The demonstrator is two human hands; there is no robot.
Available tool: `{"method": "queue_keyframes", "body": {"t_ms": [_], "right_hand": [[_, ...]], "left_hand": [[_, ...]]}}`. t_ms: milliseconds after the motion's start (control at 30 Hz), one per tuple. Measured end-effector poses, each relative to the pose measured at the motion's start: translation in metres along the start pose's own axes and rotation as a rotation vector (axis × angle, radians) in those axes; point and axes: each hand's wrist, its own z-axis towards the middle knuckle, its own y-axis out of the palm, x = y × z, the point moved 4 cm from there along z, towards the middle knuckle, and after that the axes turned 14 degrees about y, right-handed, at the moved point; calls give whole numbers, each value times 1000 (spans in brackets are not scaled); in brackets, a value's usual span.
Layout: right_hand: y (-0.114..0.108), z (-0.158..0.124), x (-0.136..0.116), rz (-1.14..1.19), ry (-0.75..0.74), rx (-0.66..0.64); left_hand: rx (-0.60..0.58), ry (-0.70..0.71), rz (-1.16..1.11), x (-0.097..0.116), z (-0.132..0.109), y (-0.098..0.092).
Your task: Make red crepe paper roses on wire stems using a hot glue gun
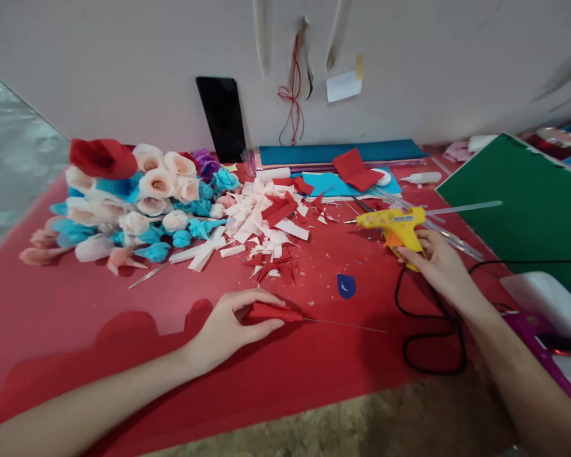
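Note:
My left hand (233, 327) is closed around a small red paper flower (271, 312), just above the red tabletop. From the flower a thin wire stem (345, 325) runs out to the right. My right hand (440, 260) grips a yellow glue gun (400, 225) by its handle, the nozzle facing left. A clear glue stick (464, 207) sticks out of the gun's back, and a black cord (404, 304) hangs below it. Between the two hands lies a small dark blue piece (346, 285).
Crepe paper flowers (157, 184) crowd the left back. White and red paper scraps (261, 216) are heaped beside them. A black phone (222, 119) leans on the wall. At right are a green board (528, 209) and a purple-edged object (528, 333).

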Motion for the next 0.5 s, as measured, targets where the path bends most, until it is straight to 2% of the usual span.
{"method": "queue_keyframes", "body": {"t_ms": [100,167,333,400,500], "right_hand": [[1,-14,-13,139,-53,-60],[-3,-27,-25,175,-83,-50],[-7,-64,-57,128,-140,-31],[-2,-75,-66,98,-192,-31],[7,-88,-72,14,-295,41]], "left_hand": [[2,0,-24,0,0,0],[7,1,-41,0,-1,-1],[32,-2,-85,0,-2,-3],[45,-2,-102,-2,-2,-3],[46,36,-132,-3,-1,-3]]}}
